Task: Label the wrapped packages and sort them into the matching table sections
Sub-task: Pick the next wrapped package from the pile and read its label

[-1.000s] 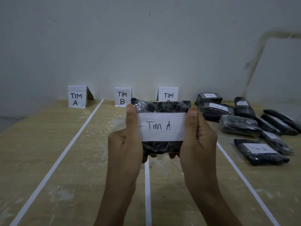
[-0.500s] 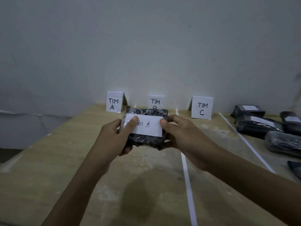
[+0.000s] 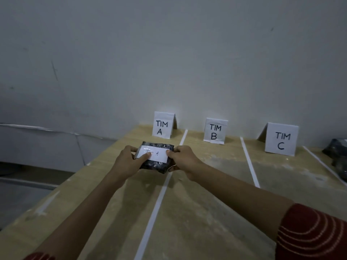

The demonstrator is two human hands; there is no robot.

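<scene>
A black wrapped package (image 3: pixel 157 165) with a white label reading "Tim A" (image 3: pixel 155 154) is held between both hands at arm's length. My left hand (image 3: pixel 129 162) grips its left side, thumb on the label. My right hand (image 3: pixel 183 160) grips its right side. The package sits low over the leftmost table section, just in front of the folded sign "TIM A" (image 3: pixel 162 125). I cannot tell whether it touches the table. Signs "TIM B" (image 3: pixel 215 131) and "TIM C" (image 3: pixel 281 139) stand further right along the wall.
White tape lines (image 3: pixel 161 194) (image 3: pixel 249 164) (image 3: pixel 323 164) split the wooden table (image 3: pixel 206 212) into sections. Other black wrapped packages (image 3: pixel 338 156) lie at the right edge of view. The table's left edge (image 3: pixel 78 175) drops off to the floor. A grey wall stands behind the signs.
Both hands have carried the package away from me and leftward, from the middle of the table to the section in front of the "TIM A" sign. My view has turned left.
</scene>
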